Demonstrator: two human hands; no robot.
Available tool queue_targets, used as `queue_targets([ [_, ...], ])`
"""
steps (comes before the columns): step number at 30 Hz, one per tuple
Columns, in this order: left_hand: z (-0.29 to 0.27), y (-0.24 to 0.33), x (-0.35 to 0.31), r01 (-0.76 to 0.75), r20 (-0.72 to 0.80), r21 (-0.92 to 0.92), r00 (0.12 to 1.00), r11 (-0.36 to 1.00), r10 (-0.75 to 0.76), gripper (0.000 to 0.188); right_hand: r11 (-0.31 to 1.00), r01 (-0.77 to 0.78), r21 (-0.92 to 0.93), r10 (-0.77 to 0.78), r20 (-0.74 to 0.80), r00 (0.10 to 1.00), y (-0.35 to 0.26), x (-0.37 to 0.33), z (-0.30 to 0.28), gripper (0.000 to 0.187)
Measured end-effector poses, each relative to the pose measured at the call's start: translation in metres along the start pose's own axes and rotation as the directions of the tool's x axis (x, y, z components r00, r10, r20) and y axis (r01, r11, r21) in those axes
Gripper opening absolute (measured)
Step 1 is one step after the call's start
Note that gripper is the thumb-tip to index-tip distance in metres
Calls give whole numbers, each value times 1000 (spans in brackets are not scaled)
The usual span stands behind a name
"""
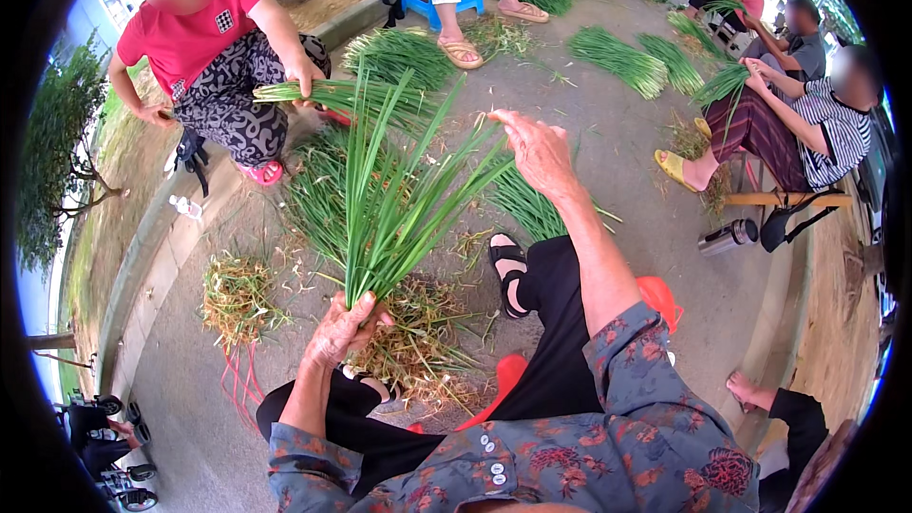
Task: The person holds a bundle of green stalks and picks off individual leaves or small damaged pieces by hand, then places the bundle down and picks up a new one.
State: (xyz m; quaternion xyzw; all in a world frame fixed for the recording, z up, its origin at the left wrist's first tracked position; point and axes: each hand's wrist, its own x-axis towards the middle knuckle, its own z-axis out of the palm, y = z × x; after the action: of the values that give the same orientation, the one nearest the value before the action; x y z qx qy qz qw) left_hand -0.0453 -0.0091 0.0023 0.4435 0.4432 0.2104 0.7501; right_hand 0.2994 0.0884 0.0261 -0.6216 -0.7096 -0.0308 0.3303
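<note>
My left hand (pixel 344 331) is closed round the lower ends of a fanned bunch of garlic chives (pixel 375 199), held upright in front of me. The long flat green leaves spread up and to the right. My right hand (pixel 537 154) is raised at the right edge of the fan, its fingers drawn together beside the leaf tips. Whatever is pinched there is too small to make out. Behind the bunch, a loose pile of chives (pixel 313 185) lies on the ground. Below my left hand sits a heap of yellowed trimmings (pixel 408 332).
Across from me, a person in a red shirt (pixel 214 0) holds another chive bundle (pixel 351 95). Chive bundles (pixel 617 59) lie farther off on the pavement. People sit at the right, near a steel flask (pixel 730 237). A smaller trimmings heap (pixel 237 299) and a plastic bottle (pixel 185 206) are left.
</note>
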Motion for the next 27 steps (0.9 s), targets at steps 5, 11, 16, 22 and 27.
queue_targets([
  [5,13,8,-5,-64,-65,-11,996,998,63,57,999,29,-38,-29,10,1000,1,-3,6,18],
  [11,9,5,-3,-44,-36,33,998,998,45,58,993,2,-120,6,64,998,0,-3,3,10],
  [16,10,5,0,-26,-4,71,1000,997,27,59,980,-62,-189,60,-19,998,-5,-2,5,10],
  [22,12,3,4,21,23,98,999,995,-23,59,965,-236,-118,218,-147,965,-8,3,14,13],
  [27,16,4,7,27,28,119,999,992,-31,58,932,-358,-54,340,-205,918,-8,5,17,21],
])
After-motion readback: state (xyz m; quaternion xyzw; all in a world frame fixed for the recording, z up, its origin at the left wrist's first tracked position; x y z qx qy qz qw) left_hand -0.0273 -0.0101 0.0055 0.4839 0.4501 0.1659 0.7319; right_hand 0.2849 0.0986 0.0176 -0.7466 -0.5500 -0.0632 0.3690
